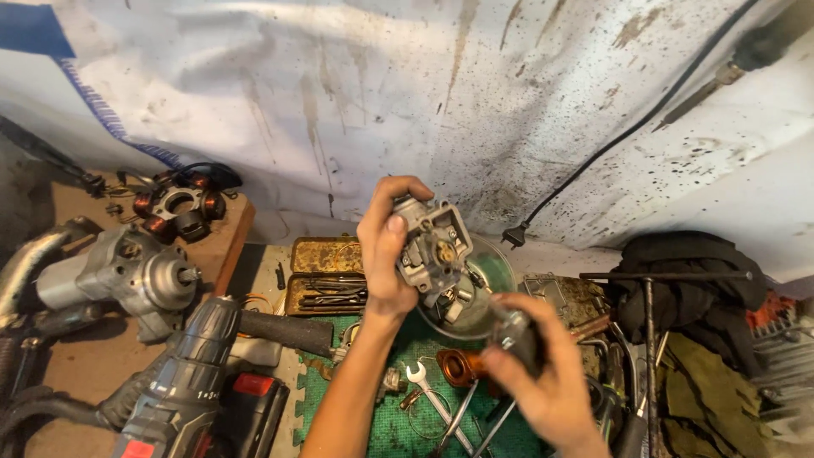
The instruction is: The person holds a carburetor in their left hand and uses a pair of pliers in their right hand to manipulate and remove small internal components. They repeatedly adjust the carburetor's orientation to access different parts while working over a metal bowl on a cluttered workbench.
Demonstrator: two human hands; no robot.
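My left hand (386, 250) holds a grey metal carburetor body (431, 246) up over the bench, fingers wrapped round its left side. My right hand (543, 373) grips a small dark tool or part (513, 335) whose tip points up at the underside of the carburetor. Just below them stands a clear glass bowl (492, 271). An orange-brown handle (458, 367) lies under my right hand on the green mat (407, 424).
A cordless drill (195, 365) lies front left, a grey motor unit (127, 276) and a copper-wound stator (178, 208) behind it. An open tin of drill bits (326, 276), wrenches (432, 403), black cloth (687, 271) and a plug on a black cable (513, 236) surround the mat.
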